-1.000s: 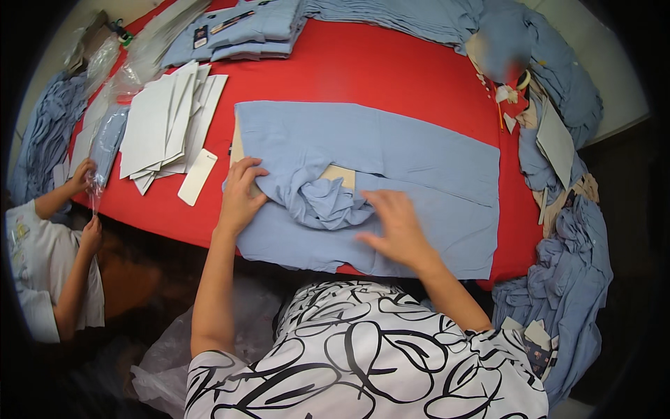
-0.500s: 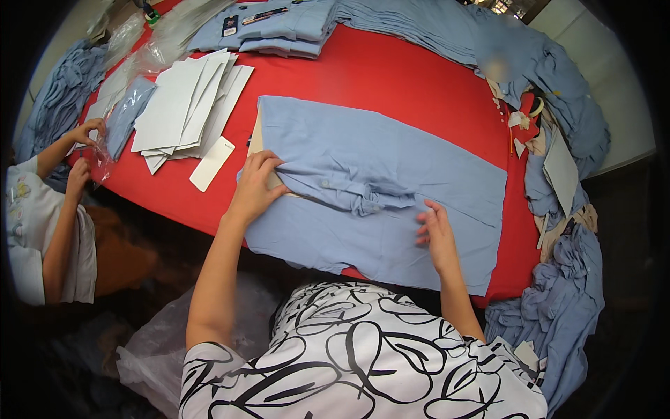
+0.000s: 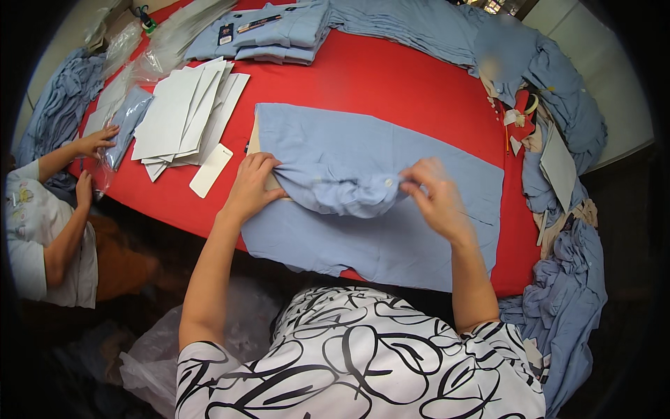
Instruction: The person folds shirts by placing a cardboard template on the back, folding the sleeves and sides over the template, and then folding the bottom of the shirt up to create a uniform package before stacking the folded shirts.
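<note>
Reaching in from six o'clock with left hand (image 3: 252,186) laid at the nine o'clock end of blue garment (image 3: 363,197), spread across the middle of red table (image 3: 405,77), and with right hand (image 3: 441,202) bent inward at three o'clock. Showing at eleven o'clock dark tag (image 3: 225,34) on folded blue garments (image 3: 300,29), in print too small to read. Pinching gathered cloth beside pale button (image 3: 389,183) between right thumb and fingertips, while touching fabric with left thumb spread away from fingers.

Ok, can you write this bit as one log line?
left hand: on blue garment | right hand: pinching its bunched part | support: red table | nearby: white card, white sheets
</note>
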A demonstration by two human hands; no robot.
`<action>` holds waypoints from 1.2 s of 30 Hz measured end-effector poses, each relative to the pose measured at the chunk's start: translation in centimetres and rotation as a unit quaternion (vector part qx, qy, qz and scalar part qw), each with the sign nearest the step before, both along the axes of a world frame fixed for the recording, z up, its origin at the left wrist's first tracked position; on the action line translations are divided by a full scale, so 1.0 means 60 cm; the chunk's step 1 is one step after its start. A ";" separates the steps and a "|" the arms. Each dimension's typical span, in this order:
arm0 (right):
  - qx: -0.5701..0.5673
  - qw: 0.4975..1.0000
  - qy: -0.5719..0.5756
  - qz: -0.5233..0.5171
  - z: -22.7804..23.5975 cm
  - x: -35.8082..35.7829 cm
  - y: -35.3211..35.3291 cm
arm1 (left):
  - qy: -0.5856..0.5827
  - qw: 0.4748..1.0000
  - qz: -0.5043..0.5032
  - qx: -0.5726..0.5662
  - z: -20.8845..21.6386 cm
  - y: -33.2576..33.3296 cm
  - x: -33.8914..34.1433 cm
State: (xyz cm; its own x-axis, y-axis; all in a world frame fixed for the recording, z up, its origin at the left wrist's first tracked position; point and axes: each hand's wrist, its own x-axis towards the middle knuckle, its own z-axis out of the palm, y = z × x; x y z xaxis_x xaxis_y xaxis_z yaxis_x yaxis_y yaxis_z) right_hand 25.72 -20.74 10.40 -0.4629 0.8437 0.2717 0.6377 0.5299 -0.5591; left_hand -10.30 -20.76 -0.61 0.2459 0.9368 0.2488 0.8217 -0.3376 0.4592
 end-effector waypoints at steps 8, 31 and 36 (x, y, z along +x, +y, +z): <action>0.141 0.983 -0.023 -0.116 -0.092 0.054 0.065 | -0.016 1.000 0.004 0.000 0.009 0.005 0.024; -0.145 0.984 0.102 -0.016 -0.077 -0.162 0.125 | -0.271 0.860 0.114 -0.417 0.066 0.061 -0.051; 0.068 0.990 0.045 -0.113 -0.099 -0.023 0.048 | -0.064 0.946 0.050 -0.314 0.054 0.062 -0.037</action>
State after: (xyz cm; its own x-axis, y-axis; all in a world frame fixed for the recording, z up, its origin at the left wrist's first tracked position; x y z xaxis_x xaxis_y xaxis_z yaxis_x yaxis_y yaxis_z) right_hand 24.34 -17.88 4.46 -0.2350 0.8756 0.4221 0.6994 0.4539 -0.5521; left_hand -12.52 -17.06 2.64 0.1543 0.9266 -0.3430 0.7589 0.1112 0.6417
